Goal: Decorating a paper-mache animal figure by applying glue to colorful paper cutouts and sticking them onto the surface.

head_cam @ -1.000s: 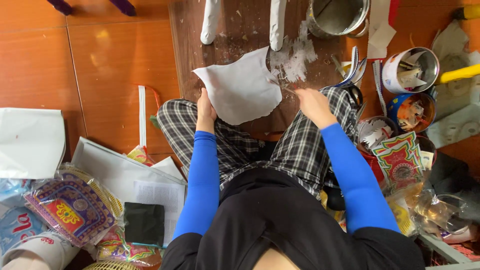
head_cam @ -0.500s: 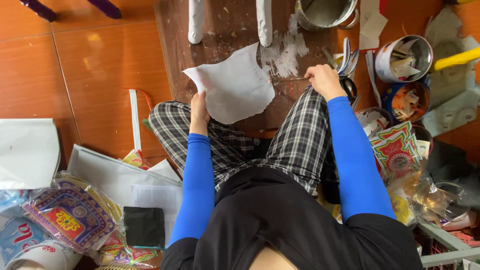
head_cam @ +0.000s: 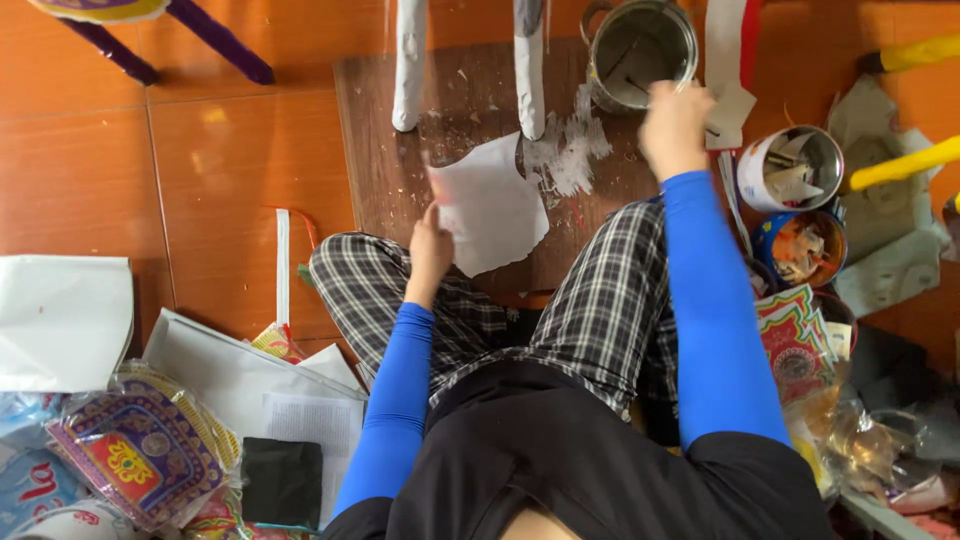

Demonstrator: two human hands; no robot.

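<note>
Left hand (head_cam: 432,245) still pinching white paper sheet (head_cam: 492,212); right hand (head_cam: 676,128), closed, now at metal can (head_cam: 640,48).

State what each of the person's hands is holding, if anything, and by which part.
Left hand holds the white paper sheet by its left edge. Right hand is at the metal pot's rim; whether it grips anything cannot be told.

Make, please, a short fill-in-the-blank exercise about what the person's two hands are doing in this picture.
1. The left hand holds a white ____ over the wooden board.
2. The right hand reaches to the rim of a metal ____ at the board's far corner.
3. Both arms wear ____ sleeves.
4. The trousers have a ____ pattern.

Missing words: sheet of paper; can; blue; checked
</note>
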